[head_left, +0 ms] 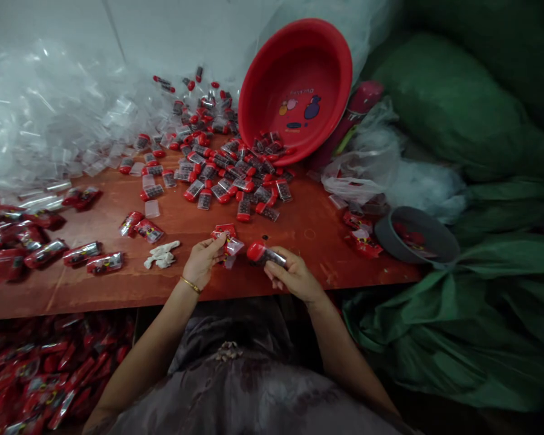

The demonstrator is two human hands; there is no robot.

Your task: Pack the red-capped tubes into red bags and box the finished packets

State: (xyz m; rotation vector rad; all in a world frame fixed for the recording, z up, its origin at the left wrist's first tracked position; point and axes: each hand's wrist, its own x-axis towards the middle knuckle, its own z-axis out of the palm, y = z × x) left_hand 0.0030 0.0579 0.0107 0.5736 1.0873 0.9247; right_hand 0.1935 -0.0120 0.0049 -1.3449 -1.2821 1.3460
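The left hand [201, 263] pinched a red wrapper [231, 232]. The right hand [295, 275] pinched a red-topped bottle [263, 252] by its clear end, near the wrapper, over the red-brown table [93, 228]. A soft pinch seemed best for thin wrapping. Behind, a red tub [317, 72] tilted; green sacks [453, 103] sat right.

A single view is taken from the person's head and is aimed forward and down across the tabletop [344, 266]. The clothed torso [236, 393] is seen from above, very near, at the bottom centre. The left hand [202, 263] and right hand [299, 278] are framed at close range just below the middle. Farther off, a pale wall [176, 33] is caught at the upper left, and green sacks [453, 109] are cut by the right edge.
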